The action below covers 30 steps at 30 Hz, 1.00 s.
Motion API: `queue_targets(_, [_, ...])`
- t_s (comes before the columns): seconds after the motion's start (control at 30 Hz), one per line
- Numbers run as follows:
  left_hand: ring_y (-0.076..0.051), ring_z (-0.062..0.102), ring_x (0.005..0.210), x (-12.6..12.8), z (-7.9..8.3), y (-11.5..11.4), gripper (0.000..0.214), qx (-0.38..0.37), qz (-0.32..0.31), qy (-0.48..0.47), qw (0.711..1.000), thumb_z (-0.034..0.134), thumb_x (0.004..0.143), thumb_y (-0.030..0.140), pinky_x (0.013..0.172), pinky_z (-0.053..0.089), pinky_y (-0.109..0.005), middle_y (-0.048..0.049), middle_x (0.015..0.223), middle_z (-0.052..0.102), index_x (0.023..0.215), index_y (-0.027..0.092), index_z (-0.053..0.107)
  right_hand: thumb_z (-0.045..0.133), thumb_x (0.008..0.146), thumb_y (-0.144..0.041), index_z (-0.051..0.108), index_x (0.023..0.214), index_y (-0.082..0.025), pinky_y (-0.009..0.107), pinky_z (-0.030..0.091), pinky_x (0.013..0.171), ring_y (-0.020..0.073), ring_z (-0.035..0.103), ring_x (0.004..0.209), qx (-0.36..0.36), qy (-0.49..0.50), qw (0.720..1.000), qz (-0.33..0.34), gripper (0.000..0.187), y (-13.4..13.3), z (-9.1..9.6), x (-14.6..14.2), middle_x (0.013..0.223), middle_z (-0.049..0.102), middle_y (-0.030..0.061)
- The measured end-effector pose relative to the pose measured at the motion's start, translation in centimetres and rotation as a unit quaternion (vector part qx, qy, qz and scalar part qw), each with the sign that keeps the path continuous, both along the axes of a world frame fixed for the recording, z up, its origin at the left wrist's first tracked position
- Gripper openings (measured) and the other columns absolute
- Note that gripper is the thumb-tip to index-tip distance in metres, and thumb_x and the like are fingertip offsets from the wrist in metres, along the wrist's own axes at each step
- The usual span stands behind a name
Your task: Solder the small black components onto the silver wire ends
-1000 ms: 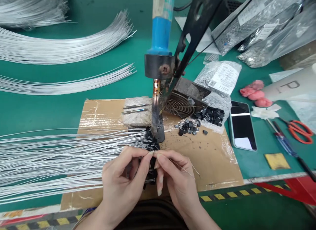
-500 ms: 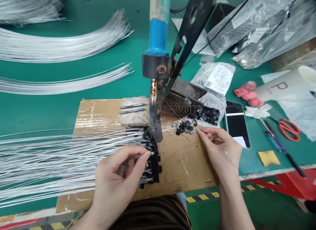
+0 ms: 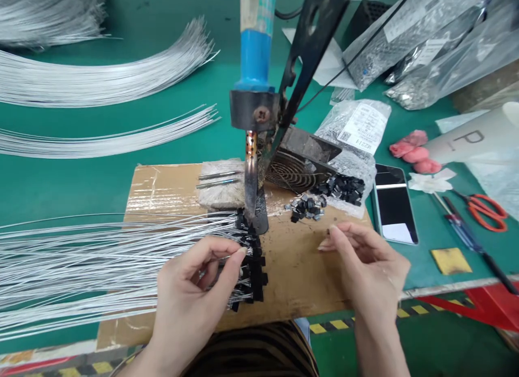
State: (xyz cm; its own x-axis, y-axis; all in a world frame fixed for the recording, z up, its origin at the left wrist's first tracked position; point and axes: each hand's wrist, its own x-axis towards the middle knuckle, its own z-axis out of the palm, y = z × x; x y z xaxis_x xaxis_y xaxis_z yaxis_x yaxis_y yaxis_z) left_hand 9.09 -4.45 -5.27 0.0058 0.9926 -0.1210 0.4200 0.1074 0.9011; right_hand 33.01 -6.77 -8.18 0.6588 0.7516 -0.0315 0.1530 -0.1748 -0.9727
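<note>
My left hand [image 3: 194, 296] is closed, with thumb and forefinger pinching thin silver wires [image 3: 101, 258] where they join a row of small black components [image 3: 253, 271]. A fixed soldering iron [image 3: 253, 58] with a blue handle stands just beyond this row, its tip [image 3: 250, 193] pointing down at the cardboard mat [image 3: 308, 280]. My right hand [image 3: 367, 263] hovers over the mat to the right. Its fingers are drawn together near a loose pile of black components [image 3: 307, 207], and what they hold is too small to see.
Bundles of silver wire [image 3: 101, 80] lie on the green table at the back left. An open bag of black parts [image 3: 344, 187], a small fan [image 3: 292, 172], a phone [image 3: 395, 204], a screwdriver [image 3: 466, 236], scissors [image 3: 482, 207] and silver bags [image 3: 425, 42] crowd the right side.
My right hand left the left hand, reached out to the loose pile of black components, and has now drawn back a little toward me. The left hand keeps its pinch on the wires.
</note>
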Motion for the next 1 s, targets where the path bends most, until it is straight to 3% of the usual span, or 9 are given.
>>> queue_targets(0.13, [-0.013,0.06,0.059,-0.2,0.1,0.1,0.008,-0.019,-0.001,0.001,1.0,0.073,0.092,0.027,0.054,0.046,-0.023,0.0013,0.07,0.07,0.085,0.022,0.074,0.085,0.086,-0.027,0.081,0.098,-0.023,0.027,0.062,0.055,0.015,0.069,0.055,0.024,0.05,0.996,0.07,0.013,-0.2,1.1,-2.6,0.074,0.076,0.0008])
queue_targets(0.3, [-0.013,0.066,0.062,-0.1,0.4,0.4,0.008,-0.032,-0.015,-0.028,0.999,0.072,0.092,0.026,0.052,0.046,-0.021,-0.0002,0.075,0.075,0.085,0.023,0.075,0.082,0.09,-0.025,0.082,0.09,-0.023,0.023,0.056,0.047,0.0113,0.062,0.048,0.006,0.155,0.98,0.127,0.002,-0.2,2.0,-5.3,0.065,0.071,-0.0018])
queue_targets(0.47, [-0.013,0.073,0.068,-0.1,0.9,1.0,0.011,-0.053,-0.035,-0.094,0.994,0.074,0.087,0.018,0.053,0.05,-0.017,-0.0008,0.086,0.082,0.079,0.025,0.076,0.079,0.094,-0.027,0.084,0.096,-0.025,0.02,0.06,0.055,0.0111,0.068,0.054,0.003,0.252,0.946,0.205,0.006,0.0,2.0,-7.1,0.065,0.073,-0.0017])
queue_targets(0.67, [-0.01,0.071,0.07,-0.3,1.0,1.1,0.013,-0.07,-0.048,-0.132,0.988,0.075,0.087,0.015,0.063,0.054,-0.013,0.0019,0.086,0.08,0.079,0.025,0.077,0.081,0.093,-0.027,0.085,0.093,-0.025,0.016,0.056,0.051,0.0081,0.063,0.051,0.002,0.278,0.934,0.226,0.005,0.2,2.0,-7.9,0.066,0.069,-0.0026])
queue_targets(0.83, [-0.009,0.069,0.069,-0.3,0.9,1.2,0.012,-0.084,-0.054,-0.136,0.986,0.075,0.088,0.016,0.062,0.052,-0.014,0.0015,0.087,0.079,0.079,0.024,0.077,0.078,0.095,-0.024,0.087,0.094,-0.027,0.014,0.054,0.051,0.0058,0.063,0.053,0.01,0.266,0.934,0.239,0.009,0.2,1.9,-8.0,0.072,0.068,-0.0024])
queue_targets(1.0, [-0.01,0.071,0.075,0.4,1.8,1.2,0.014,-0.12,-0.016,-0.151,0.981,0.076,0.087,0.016,0.069,0.054,-0.013,0.0014,0.086,0.078,0.075,0.023,0.076,0.078,0.095,-0.023,0.086,0.095,-0.028,0.013,0.053,0.051,0.0051,0.062,0.052,0.018,0.267,0.933,0.241,0.01,0.2,1.6,-8.0,0.072,0.066,-0.0028])
